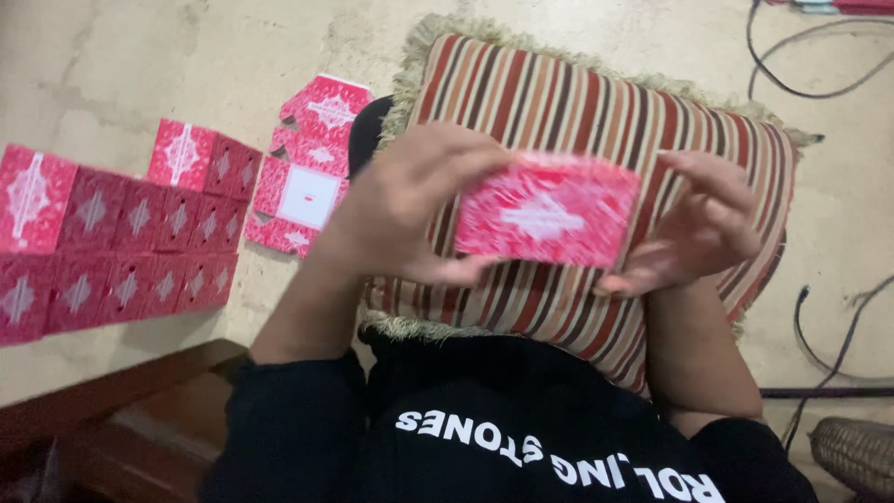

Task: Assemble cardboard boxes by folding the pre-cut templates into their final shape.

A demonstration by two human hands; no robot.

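Lying behind held box [548, 210]: striped cushion [596, 102], stacked boxes [121, 242].

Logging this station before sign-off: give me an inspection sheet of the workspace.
Surface: pale stained floor, striped cushion on the lap.
Job's things: red patterned box, blurred, held between both hands over the cushion.
Clutter: rows of assembled red boxes at left; flat unfolded box blanks beside them.
Hands: left hand grips the box's left end; right hand supports its right end, fingers spread.
Cables: black cables at right on the floor.
Surroundings: wooden edge lower left; woven item lower right.
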